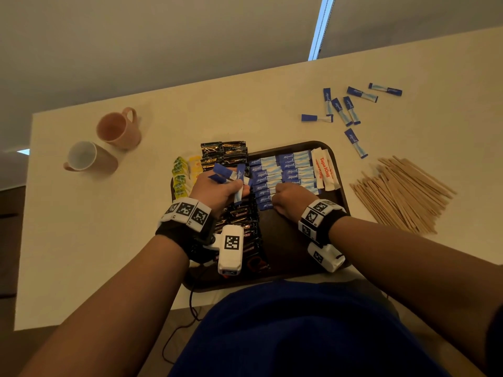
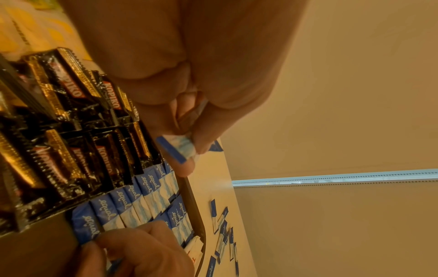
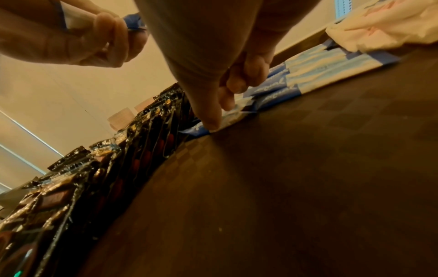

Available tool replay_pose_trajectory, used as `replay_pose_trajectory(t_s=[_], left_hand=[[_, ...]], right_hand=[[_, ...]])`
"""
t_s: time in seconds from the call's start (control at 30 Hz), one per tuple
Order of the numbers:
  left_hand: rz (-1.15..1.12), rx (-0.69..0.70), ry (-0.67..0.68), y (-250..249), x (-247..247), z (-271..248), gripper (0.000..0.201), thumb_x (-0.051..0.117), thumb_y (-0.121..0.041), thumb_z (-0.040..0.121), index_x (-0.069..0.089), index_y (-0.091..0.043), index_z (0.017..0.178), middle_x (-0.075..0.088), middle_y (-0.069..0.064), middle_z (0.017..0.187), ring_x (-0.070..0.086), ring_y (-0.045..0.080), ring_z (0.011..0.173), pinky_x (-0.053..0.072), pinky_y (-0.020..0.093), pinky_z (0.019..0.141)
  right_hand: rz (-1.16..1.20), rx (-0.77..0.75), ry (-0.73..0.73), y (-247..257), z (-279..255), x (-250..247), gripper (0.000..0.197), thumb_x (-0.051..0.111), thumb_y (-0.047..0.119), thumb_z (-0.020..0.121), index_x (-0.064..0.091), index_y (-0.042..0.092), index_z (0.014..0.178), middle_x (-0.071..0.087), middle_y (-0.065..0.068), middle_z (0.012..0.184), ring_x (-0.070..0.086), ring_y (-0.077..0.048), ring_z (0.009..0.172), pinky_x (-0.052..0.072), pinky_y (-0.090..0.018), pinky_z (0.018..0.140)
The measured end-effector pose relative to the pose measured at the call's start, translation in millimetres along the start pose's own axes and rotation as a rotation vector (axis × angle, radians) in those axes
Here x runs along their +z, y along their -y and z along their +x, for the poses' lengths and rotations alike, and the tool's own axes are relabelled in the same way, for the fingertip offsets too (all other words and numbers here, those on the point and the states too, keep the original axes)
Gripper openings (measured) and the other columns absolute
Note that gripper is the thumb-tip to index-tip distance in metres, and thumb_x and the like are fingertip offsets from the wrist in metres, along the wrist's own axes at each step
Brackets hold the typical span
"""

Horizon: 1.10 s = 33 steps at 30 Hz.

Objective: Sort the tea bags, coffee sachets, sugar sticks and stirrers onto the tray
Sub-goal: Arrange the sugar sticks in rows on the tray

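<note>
A dark brown tray (image 1: 284,240) holds rows of blue sugar sticks (image 1: 283,170), black coffee sachets (image 1: 224,153), green and yellow tea bags (image 1: 181,175) and white sachets (image 1: 324,170). My left hand (image 1: 221,190) hovers over the coffee sachets (image 2: 71,142) and grips several blue sugar sticks (image 1: 227,174), one end poking out past the fingertips (image 2: 176,148). My right hand (image 1: 288,198) is down on the near end of the blue row, thumb (image 3: 212,120) and curled fingers pinching the nearest stick (image 2: 83,228). The wooden stirrers (image 1: 402,191) lie heaped on the table right of the tray.
Several loose blue sugar sticks (image 1: 343,110) are scattered on the table beyond the tray's far right corner. Two pink mugs (image 1: 119,129) (image 1: 87,156) sit at the far left. The near right half of the tray floor (image 3: 308,168) is bare.
</note>
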<state>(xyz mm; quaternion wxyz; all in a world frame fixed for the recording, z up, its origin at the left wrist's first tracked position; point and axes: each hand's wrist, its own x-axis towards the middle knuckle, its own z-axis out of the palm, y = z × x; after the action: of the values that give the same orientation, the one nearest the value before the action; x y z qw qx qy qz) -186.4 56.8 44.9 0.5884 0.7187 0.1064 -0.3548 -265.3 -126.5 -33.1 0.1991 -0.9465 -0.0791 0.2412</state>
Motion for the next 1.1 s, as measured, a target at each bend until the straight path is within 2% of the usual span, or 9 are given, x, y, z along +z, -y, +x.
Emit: replay_pose_trajectory(t_s=[0.2,0.4,0.5,0.6,0.7,0.87,1.0,1.1], left_hand=[[0.016,-0.009,-0.012,2,0,2,0.017,0.060,0.005,0.092,0.067,-0.011,0.093,0.076,0.008,0.078,0.074,0.025,0.083,0.057,0.039,0.087],[-0.011,-0.002,-0.016,2,2,1,0.017,0.059,0.006,0.093,0.065,-0.005,0.105,0.073,0.013,0.084,0.073,0.022,0.079,0.060,0.035,0.082],[0.008,0.000,-0.012,3,0,2,0.016,0.059,0.006,0.093,0.066,-0.007,0.100,0.074,0.011,0.082,0.073,0.024,0.080,0.058,0.040,0.087],[0.040,-0.001,-0.009,3,-1,3,0.017,0.060,0.004,0.093,0.066,-0.012,0.097,0.075,0.011,0.083,0.073,0.027,0.086,0.056,0.046,0.092],[0.066,0.008,-0.004,2,-1,3,0.017,0.061,0.003,0.093,0.067,-0.013,0.095,0.075,0.012,0.085,0.073,0.030,0.090,0.055,0.049,0.095],[0.049,0.005,-0.010,2,-2,3,0.016,0.060,0.003,0.093,0.067,-0.011,0.093,0.076,0.009,0.079,0.073,0.028,0.087,0.057,0.045,0.091],[0.029,0.002,-0.010,1,-2,2,0.016,0.059,0.004,0.094,0.066,-0.009,0.095,0.074,0.013,0.084,0.074,0.023,0.081,0.060,0.036,0.082],[0.033,0.005,-0.009,1,-1,3,0.015,0.059,0.005,0.093,0.066,-0.009,0.094,0.075,0.009,0.080,0.074,0.023,0.081,0.059,0.036,0.082]], right_hand=[[0.033,-0.028,-0.085,-2,2,6,0.022,0.054,0.019,0.096,0.070,0.006,0.104,0.057,-0.011,0.098,0.055,-0.026,0.092,0.037,-0.028,0.073],[-0.005,-0.074,-0.034,-5,5,8,0.025,0.051,0.021,0.098,0.070,0.007,0.107,0.056,-0.009,0.101,0.053,-0.025,0.099,0.033,-0.026,0.074],[-0.022,-0.074,-0.010,-4,4,8,0.027,0.049,0.022,0.100,0.070,0.006,0.108,0.057,-0.009,0.103,0.052,-0.024,0.100,0.034,-0.026,0.075],[-0.012,-0.116,-0.063,-4,4,9,0.025,0.052,0.021,0.098,0.070,0.009,0.112,0.058,-0.010,0.102,0.054,-0.026,0.099,0.033,-0.026,0.073],[-0.038,-0.130,-0.011,-2,5,8,0.029,0.049,0.024,0.100,0.067,0.012,0.120,0.057,-0.009,0.105,0.052,-0.024,0.102,0.035,-0.027,0.076],[-0.084,-0.138,0.034,-1,9,12,0.031,0.046,0.026,0.101,0.064,0.012,0.122,0.057,-0.008,0.110,0.053,-0.023,0.106,0.034,-0.025,0.078],[-0.083,-0.180,0.018,-3,8,11,0.033,0.044,0.025,0.102,0.059,0.014,0.129,0.055,-0.009,0.115,0.051,-0.024,0.110,0.040,-0.029,0.084],[-0.105,-0.200,0.023,-4,6,13,0.035,0.043,0.024,0.103,0.057,0.014,0.133,0.056,-0.010,0.115,0.052,-0.025,0.108,0.041,-0.030,0.085]])
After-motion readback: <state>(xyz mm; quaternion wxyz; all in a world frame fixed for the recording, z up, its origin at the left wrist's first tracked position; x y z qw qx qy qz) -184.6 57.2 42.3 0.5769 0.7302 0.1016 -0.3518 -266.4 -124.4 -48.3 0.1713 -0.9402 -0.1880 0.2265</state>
